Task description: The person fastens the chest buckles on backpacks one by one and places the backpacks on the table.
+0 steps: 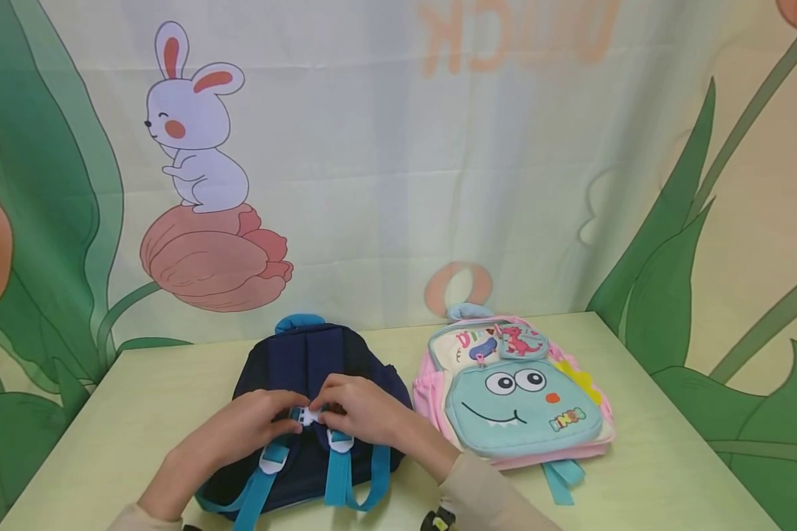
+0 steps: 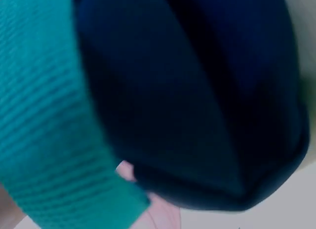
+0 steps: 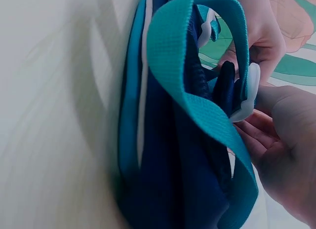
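A dark navy backpack (image 1: 365, 354) lies on the table with its back panel and shoulder straps facing up. Over its middle, a white buckle (image 1: 308, 417) on the chest strap sits between both hands. My left hand (image 1: 255, 419) pinches the buckle's left end between thumb and finger, and my right hand (image 1: 359, 407) pinches its right end. Whether the two halves are clipped together cannot be told. Teal webbing (image 2: 54, 110) fills the left of the left wrist view, hiding the left hand's grip. A white strap adjuster (image 3: 251, 93) shows beside the right hand in the right wrist view.
To the right lies a pink and teal backpack (image 1: 525, 413) with a cartoon dinosaur face, close to the navy one. The pale yellow table (image 1: 664, 457) ends at a printed curtain (image 1: 372, 184) behind. Loose teal straps (image 1: 255, 495) hang toward the near side.
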{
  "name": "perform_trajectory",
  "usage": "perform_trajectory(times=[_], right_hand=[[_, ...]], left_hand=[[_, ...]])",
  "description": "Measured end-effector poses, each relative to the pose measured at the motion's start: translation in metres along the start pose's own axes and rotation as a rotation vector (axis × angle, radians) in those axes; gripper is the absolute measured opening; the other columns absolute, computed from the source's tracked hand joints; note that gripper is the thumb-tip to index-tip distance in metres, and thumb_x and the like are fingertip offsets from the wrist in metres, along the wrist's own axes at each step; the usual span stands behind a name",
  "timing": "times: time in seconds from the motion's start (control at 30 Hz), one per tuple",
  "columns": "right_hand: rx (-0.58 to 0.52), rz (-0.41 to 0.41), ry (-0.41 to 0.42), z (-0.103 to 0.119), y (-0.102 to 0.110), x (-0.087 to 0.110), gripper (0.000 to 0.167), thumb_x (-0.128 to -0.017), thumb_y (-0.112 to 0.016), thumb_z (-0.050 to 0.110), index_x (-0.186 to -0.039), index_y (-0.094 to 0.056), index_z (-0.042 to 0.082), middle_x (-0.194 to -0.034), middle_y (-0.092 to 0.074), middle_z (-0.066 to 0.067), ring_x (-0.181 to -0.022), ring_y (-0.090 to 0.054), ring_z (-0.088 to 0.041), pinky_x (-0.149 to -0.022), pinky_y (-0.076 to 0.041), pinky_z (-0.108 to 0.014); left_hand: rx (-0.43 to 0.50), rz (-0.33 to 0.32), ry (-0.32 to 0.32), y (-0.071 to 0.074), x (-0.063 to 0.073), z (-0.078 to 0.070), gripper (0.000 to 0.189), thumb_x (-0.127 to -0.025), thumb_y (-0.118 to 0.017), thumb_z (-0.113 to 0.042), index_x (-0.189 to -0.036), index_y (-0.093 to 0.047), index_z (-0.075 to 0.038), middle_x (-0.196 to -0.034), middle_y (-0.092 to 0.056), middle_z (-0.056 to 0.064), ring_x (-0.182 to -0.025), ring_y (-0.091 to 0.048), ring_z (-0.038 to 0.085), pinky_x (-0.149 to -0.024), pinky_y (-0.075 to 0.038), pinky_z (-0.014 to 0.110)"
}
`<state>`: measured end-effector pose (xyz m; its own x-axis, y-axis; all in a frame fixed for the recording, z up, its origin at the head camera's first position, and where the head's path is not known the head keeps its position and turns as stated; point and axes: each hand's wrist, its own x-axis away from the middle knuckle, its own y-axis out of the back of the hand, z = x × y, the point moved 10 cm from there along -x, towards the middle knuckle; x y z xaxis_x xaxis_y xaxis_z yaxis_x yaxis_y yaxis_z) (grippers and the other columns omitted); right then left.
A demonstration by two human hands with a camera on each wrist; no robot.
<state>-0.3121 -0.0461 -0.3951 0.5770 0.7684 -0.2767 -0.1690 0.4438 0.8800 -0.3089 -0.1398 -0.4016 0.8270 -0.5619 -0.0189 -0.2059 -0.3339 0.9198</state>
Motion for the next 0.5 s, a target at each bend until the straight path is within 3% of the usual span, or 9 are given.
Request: perform_trajectory(times=[0.33,0.5], right_hand=[[-0.025,-0.014,-0.017,-0.0010,-0.0002,0.0021,0.020,-0.098,-0.063,0.018,-0.114,-0.074,0.015,-0.106,-0.064,0.004,-0.087,-0.060,0.001,-0.073,-0.043,-0.005],[-0.045,-0.018,-0.015,-0.0017,0.0020,0.0048,0.019,-0.098,-0.064,0.020,-0.114,-0.074,0.016,-0.108,-0.064,0.004,-0.090,-0.061,-0.001,-0.076,-0.044,-0.006]], left_hand=[[0.018,-0.010,-0.019,-0.0034,-0.0041,-0.0002,0.037,-0.091,-0.071,-0.027,-0.124,-0.067,-0.009,-0.089,-0.068,-0.012,-0.070,-0.052,-0.001,-0.065,-0.046,0.020],[0.026,-0.028,0.001,-0.0021,-0.0029,0.0021,0.038,-0.089,-0.073,-0.031,-0.121,-0.069,-0.012,-0.100,-0.072,-0.008,-0.078,-0.057,0.002,-0.070,-0.052,0.024]])
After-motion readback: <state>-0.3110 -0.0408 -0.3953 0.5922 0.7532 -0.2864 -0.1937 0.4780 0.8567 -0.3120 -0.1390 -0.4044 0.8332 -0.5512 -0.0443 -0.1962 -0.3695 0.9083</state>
